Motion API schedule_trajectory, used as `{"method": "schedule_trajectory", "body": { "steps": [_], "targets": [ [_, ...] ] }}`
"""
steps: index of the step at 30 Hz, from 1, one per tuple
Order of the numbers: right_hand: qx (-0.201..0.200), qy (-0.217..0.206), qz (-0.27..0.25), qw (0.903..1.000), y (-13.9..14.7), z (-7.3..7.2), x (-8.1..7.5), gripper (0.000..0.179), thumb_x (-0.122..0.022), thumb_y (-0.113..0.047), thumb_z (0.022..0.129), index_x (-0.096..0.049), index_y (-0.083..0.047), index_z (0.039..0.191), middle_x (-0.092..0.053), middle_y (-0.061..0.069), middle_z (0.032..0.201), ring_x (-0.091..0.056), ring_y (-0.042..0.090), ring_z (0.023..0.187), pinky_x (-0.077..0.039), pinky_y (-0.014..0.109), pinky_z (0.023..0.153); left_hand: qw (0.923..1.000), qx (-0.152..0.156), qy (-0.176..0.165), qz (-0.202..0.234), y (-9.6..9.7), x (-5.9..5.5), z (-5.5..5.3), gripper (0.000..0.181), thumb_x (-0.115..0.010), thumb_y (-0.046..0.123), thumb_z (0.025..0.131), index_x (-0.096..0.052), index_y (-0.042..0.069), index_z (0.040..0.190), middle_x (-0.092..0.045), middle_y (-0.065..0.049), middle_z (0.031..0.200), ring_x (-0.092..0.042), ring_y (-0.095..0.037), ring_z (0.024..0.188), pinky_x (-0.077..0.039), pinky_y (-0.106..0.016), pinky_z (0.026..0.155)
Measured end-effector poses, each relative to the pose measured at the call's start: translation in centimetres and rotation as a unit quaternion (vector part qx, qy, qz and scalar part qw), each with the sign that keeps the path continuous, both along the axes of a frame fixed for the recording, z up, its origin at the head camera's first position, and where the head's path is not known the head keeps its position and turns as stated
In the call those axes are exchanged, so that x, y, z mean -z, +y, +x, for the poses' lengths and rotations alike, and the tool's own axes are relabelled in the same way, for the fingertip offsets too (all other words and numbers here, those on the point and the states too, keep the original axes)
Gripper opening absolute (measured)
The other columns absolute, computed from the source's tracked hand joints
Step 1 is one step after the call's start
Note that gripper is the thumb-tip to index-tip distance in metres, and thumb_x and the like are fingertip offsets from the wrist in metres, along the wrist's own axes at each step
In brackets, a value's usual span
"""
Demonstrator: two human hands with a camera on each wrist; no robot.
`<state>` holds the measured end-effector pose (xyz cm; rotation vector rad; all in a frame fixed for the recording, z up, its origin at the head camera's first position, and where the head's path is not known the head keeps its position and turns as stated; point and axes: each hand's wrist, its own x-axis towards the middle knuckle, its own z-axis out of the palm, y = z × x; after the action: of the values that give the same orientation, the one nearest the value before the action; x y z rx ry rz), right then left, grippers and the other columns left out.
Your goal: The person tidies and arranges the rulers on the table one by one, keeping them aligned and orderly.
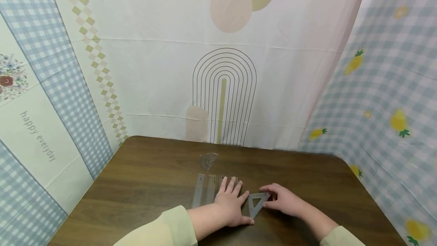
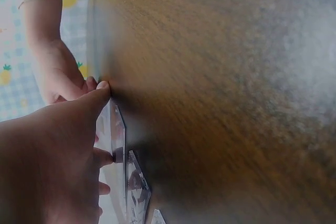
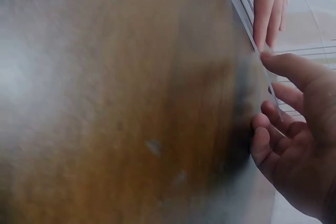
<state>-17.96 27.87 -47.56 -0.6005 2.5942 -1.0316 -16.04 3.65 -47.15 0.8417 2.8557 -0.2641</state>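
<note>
A clear plastic set square (image 1: pixel 254 212) with a triangular cut-out lies on the brown table between the two hands. My right hand (image 1: pixel 282 200) pinches its right corner between thumb and fingers; in the right wrist view the set square (image 3: pixel 245 17) appears edge-on. My left hand (image 1: pixel 232 205) lies flat with spread fingers, its thumb at the set square's lower tip. Its other fingers rest over a clear piece (image 1: pixel 221 178), mostly hidden beneath them. Left of that hand, two clear rulers, one outer (image 1: pixel 198 192) and one inner (image 1: pixel 211 190), lie side by side.
A clear protractor (image 1: pixel 207 161) lies beyond the rulers, towards the back of the table (image 1: pixel 146 185). Behind the table's far edge hangs a patterned white cloth (image 1: pixel 153 86). Checked cloths hang at the left (image 1: pixel 75 124) and right (image 1: pixel 382 86).
</note>
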Motion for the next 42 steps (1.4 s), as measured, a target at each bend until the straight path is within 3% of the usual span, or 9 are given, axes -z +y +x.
{"method": "schedule_trajectory", "body": {
  "steps": [6,20,34,42],
  "targets": [
    [-0.040,-0.001,0.041,0.9984,0.3,-0.3,-0.4,0.053,-0.073,-0.031,0.091,-0.059,-0.010,0.138,-0.054,0.002,0.102,-0.051,0.012,0.074,-0.046,0.027,0.062,1.0000,0.006,0.002,-0.004,0.3,0.0,-0.2,0.094,-0.032,0.093,0.076,-0.028,0.041,0.155,-0.019,0.001,0.165,-0.008,-0.029,0.152,-0.005,-0.054,0.119],
    [-0.044,0.015,0.061,0.9970,0.6,-0.1,-0.1,0.051,-0.073,-0.035,0.091,-0.061,-0.014,0.136,-0.055,-0.001,0.100,-0.051,0.009,0.075,-0.045,0.027,0.063,0.9996,0.021,-0.018,0.000,0.3,-0.2,-0.5,0.093,-0.033,0.091,0.077,-0.026,0.042,0.156,-0.016,0.003,0.165,-0.006,-0.027,0.152,-0.004,-0.054,0.119],
    [0.004,0.052,0.082,0.9953,0.4,1.9,0.2,0.051,-0.073,-0.042,0.089,-0.065,-0.015,0.130,-0.055,-0.006,0.091,-0.049,0.005,0.074,-0.042,0.026,0.062,0.9950,0.096,-0.028,-0.003,-0.4,-1.3,-1.7,0.088,-0.039,0.088,0.079,-0.025,0.044,0.155,-0.016,0.006,0.165,-0.007,-0.026,0.152,-0.004,-0.051,0.120],
    [0.039,0.069,0.097,0.9921,0.0,3.3,0.5,0.049,-0.074,-0.046,0.086,-0.067,-0.017,0.126,-0.055,-0.007,0.094,-0.053,0.005,0.079,-0.045,0.026,0.065,0.9906,0.131,-0.038,-0.002,-0.7,-1.8,-2.2,0.087,-0.044,0.086,0.079,-0.026,0.047,0.154,-0.018,0.007,0.164,-0.008,-0.025,0.152,-0.005,-0.049,0.121]
  ]
}}
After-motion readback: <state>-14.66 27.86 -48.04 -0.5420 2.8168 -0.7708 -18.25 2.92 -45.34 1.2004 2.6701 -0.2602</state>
